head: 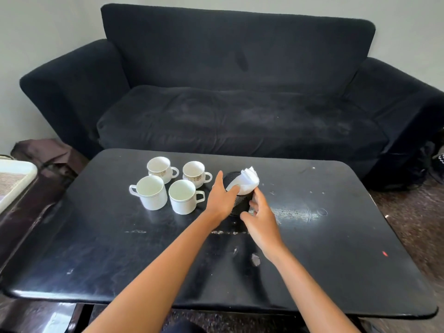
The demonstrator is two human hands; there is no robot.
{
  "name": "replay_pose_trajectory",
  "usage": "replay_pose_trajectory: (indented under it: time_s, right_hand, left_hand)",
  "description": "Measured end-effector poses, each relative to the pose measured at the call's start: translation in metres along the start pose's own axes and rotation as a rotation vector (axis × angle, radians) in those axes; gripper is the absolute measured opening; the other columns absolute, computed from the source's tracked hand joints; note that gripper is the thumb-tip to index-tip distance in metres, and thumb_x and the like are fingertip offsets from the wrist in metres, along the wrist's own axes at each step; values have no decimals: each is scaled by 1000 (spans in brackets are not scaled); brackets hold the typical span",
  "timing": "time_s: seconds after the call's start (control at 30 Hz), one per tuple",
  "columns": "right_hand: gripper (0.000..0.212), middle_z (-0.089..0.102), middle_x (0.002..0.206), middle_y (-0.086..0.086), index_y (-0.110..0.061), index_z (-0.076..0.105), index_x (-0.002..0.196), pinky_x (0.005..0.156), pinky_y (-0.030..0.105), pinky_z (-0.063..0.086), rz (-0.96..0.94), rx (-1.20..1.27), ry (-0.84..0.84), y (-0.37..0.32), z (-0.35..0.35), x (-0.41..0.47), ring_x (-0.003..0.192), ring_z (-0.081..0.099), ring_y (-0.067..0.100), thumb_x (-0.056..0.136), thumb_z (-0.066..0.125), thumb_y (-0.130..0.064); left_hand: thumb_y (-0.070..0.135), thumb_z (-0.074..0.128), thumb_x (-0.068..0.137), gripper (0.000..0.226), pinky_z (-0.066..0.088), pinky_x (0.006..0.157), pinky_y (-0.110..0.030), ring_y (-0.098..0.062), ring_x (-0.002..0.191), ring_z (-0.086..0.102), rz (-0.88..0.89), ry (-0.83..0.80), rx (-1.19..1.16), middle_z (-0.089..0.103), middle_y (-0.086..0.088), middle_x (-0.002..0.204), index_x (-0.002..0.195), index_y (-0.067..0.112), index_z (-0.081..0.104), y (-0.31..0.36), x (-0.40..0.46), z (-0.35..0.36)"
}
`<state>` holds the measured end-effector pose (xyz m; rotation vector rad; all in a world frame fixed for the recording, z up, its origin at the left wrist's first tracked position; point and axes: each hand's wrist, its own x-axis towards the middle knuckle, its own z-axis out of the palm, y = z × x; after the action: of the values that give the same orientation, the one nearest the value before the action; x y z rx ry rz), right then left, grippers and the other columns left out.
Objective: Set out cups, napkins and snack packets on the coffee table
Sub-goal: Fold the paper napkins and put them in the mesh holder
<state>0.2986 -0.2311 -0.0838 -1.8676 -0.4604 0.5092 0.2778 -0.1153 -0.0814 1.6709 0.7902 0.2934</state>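
A big black sofa (237, 97) fills the back of the room, at 12 o'clock from the coffee table (324, 260). The coffee table is black and shiny, with pale scratches and a small red mark near its right side. A white tray (14, 179) peeks in at 9 o'clock, off the table. Four white cups stand close together on the far left part of the table: a plain cup (151, 192) with its handle to the left, a plain cup (183, 196) with its handle to the right, and behind them two cups with gold patterns (161, 169) and (195, 173). Just to the right of the cups, at 3 o'clock from them, stands a black mesh holder (240, 200) with white napkins (247, 181) sticking out of its top. The left hand (222, 197) is spread open, its fingertips touching the napkins and the holder's rim. The right hand (260, 219) has its fingers loosely bent against the holder's right side, touching it.
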Motion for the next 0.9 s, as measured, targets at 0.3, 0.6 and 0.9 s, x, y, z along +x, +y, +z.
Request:
replay_pose_trajectory:
  time_s: [0.3,0.6,0.9]
  right_hand:
    - [82,45,129,-13,-36,15,146,100,32,42,39,-62,-41,-6,12,10,124,42,4,81,53,-4]
    - [77,47,138,-7,-40,4,148,80,7,43,92,-61,-45,-7,21,9,111,49,3,92,47,-10]
    - [80,44,135,-9,-40,-1,147,91,22,35,100,-80,-106,-13,27,14,111,42,5,90,40,-1]
  left_hand:
    - [29,26,101,55,23,98,-26,-16,131,34,-108,-108,-108,28,2,154,153,20,13,21,15,-20]
    - [18,38,95,70,30,113,-37,-21,137,36,-50,-96,-74,30,-2,155,153,18,-1,-9,-33,-7]
    - [13,38,94,74,30,113,-37,-23,135,39,-61,-112,-28,31,-7,154,152,17,-7,-3,-14,-12]
